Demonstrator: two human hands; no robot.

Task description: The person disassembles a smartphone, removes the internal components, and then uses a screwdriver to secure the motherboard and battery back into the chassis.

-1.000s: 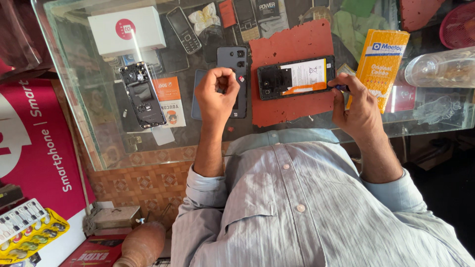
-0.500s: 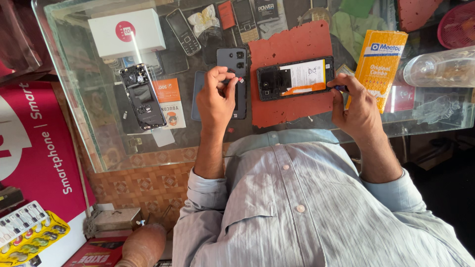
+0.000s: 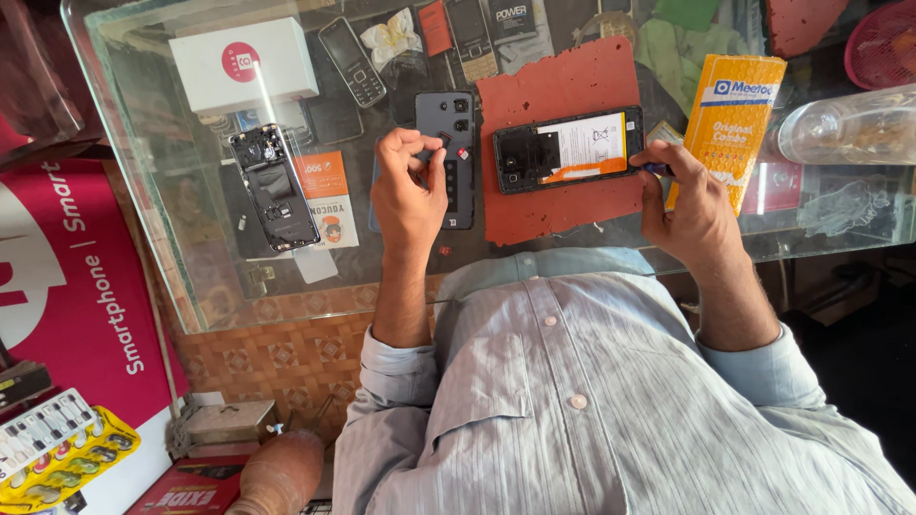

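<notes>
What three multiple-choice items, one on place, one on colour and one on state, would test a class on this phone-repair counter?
1. Where does the opened black smartphone lie?
A. on the red rubber mat
B. on the white box
C. on the floor

2. What colour is the tall cardboard packet beside the right hand?
A. green
B. orange-yellow
C. black

3. How is the left hand held?
A. flat, palm up
B. fingers curled, tips pinched together
C. hanging below the counter

Answers: 1 A, the phone rests wholly on the mat; 2 B, its face is orange-yellow; 3 B, the fingertips meet over the dark grey phone back cover.
</notes>
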